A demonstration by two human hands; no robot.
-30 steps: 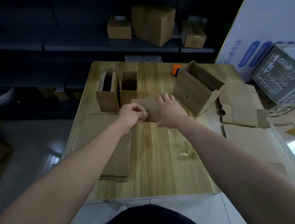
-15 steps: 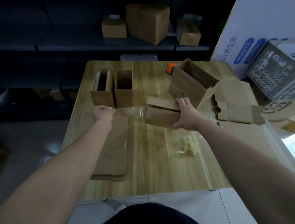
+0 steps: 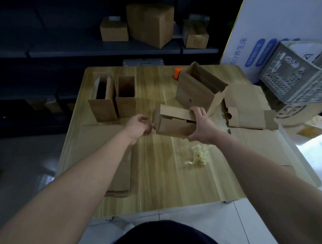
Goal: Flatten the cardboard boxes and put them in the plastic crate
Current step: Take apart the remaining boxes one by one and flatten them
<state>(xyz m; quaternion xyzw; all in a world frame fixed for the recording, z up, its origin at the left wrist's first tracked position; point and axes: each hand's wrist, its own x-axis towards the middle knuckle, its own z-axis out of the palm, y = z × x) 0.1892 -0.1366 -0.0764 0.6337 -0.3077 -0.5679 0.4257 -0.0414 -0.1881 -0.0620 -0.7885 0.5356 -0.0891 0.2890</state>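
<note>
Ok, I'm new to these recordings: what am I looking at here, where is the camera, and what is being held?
No machine here: a person works bare-handed. The one camera sits on their head, looking down along both arms. The right hand grips a small cardboard box over the wooden table. The left hand is curled at the box's left end; whether it pinches anything is unclear. On the table: a narrow open box, its neighbour, a larger open box, flattened cardboard, a crumpled wad, probably tape. The plastic crate sits off to the right.
</note>
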